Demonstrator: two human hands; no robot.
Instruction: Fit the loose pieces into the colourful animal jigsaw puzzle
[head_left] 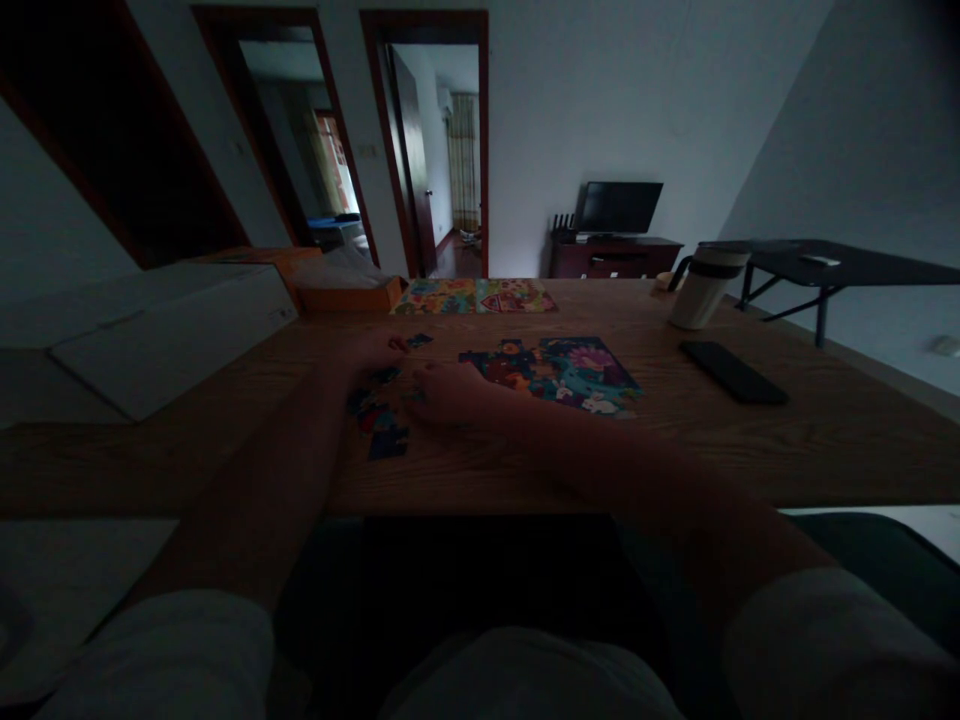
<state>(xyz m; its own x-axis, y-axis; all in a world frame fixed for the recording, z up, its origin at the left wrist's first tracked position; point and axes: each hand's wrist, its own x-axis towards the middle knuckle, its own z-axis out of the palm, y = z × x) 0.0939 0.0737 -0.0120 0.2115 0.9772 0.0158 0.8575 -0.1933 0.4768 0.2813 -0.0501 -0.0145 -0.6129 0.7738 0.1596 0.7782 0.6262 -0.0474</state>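
Observation:
My left hand (369,350) rests low over the wooden table, fingers bent and blurred in the dim light. Just beyond its fingertips lies a loose puzzle piece (419,341); whether they touch it I cannot tell. Closed fingertips of my right hand (454,390) pinch what looks like a small greenish puzzle piece (414,395). Between and below the hands are several dark blue and red loose pieces (384,420), one cluster of them (388,443) nearest me. To the right of my right hand, a partly joined jigsaw puzzle (574,375) shows colourful animals; my forearm covers part of it.
A colourful printed sheet (480,296) lies at the table's far edge, beside an orange box (349,295) holding clear plastic. A large white box (180,330) stands left. On the right are a black phone (731,372) and a pale mug (707,288) with a dark handle.

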